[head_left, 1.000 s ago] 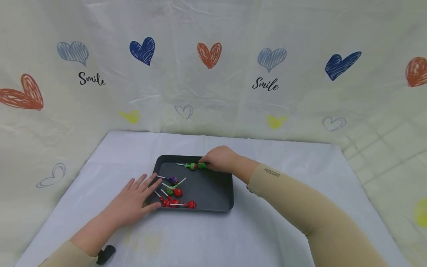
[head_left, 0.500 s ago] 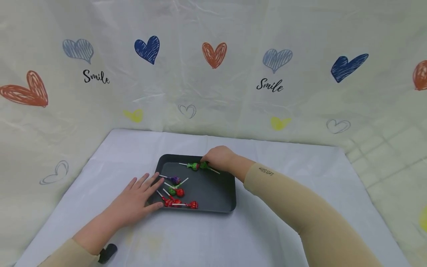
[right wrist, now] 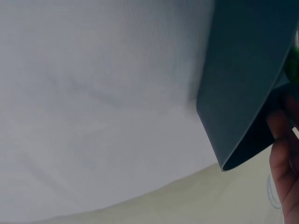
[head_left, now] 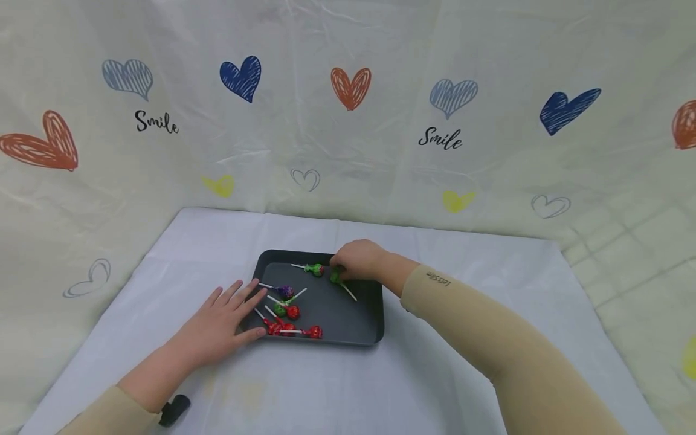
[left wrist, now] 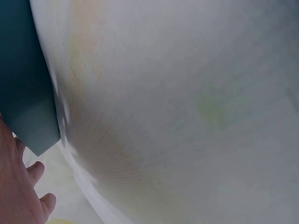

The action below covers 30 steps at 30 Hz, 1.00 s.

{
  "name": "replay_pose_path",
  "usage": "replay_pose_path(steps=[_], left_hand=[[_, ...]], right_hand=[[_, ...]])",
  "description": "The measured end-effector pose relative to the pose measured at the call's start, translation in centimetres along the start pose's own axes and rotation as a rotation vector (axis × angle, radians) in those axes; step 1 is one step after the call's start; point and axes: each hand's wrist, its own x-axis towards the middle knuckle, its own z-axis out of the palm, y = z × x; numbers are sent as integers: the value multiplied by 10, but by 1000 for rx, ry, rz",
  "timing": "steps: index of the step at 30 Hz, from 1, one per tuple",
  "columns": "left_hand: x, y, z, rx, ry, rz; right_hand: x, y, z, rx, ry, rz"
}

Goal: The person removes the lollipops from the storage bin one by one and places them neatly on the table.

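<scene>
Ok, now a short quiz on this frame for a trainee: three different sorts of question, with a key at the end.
1. Multiple choice: what colour is the wrapper of the lollipop at the right hand?
A) red
B) green
C) purple

2. True or false: the purple lollipop lies wholly outside the tray.

3. Short answer: at the tray's left side, is the left hand spread or clenched?

Key:
1. B, green.
2. False; its wrapped head is inside the tray.
3. Spread.
</scene>
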Motion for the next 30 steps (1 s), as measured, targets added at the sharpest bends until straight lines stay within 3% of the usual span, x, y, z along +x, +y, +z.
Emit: replay_pose_path(steps=[6, 19, 30], left_hand=[[-1, 1, -2, -7, 2, 1], [-1, 1, 0, -9, 5, -3], [0, 1, 1, -28, 23, 5]], right_hand=[[-4, -4, 0, 109, -38, 1], [-7, -3, 5, 119, -70, -24], [-11, -1, 7, 236, -88, 13]])
